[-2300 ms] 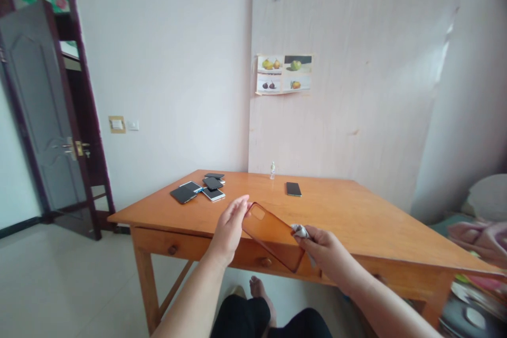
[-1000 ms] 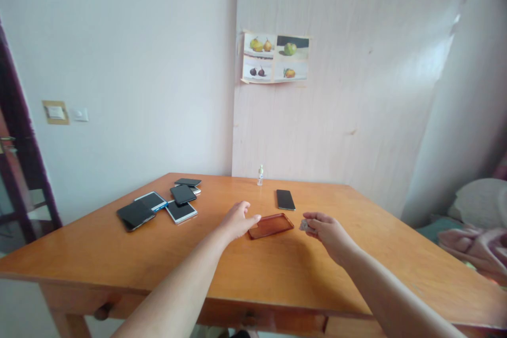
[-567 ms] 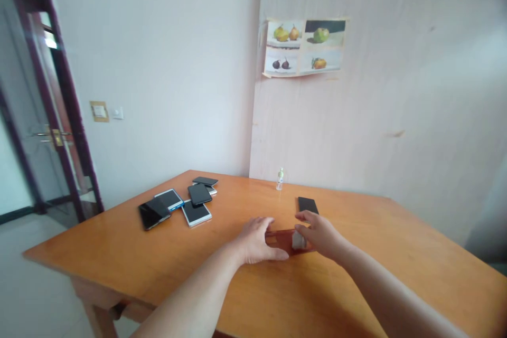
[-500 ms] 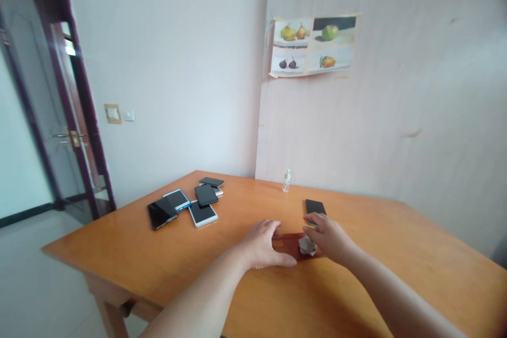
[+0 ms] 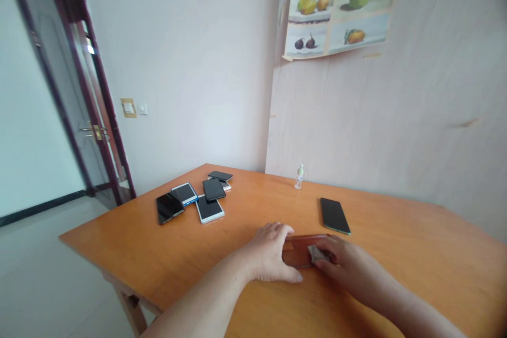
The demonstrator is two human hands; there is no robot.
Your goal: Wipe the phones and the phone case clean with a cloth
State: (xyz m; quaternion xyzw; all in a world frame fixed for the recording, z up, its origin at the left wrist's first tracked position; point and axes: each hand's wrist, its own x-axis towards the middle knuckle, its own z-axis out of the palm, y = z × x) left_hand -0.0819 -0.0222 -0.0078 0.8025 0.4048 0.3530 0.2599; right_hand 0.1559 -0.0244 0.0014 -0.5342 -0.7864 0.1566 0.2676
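A reddish-brown phone case, flat and oblong, lies on the wooden table in front of me. My left hand holds its left end, thumb along the near edge and fingers at the far edge. On the right half of the case, my right hand pinches a crumpled grey cloth against the surface. The fingers hide part of the cloth and the right end of the case. Just beyond my right hand lies a black-screened phone with a greenish edge.
Several phones lie in a loose cluster at the left, among them a black one and a white-framed one. A small clear bottle with a pale green top stands near the wall. Fruit pictures hang above.
My right hand has come down and closed on the grey cloth, uncovering the black-screened phone behind it. My left hand keeps its hold on the case. The camera view has shifted.
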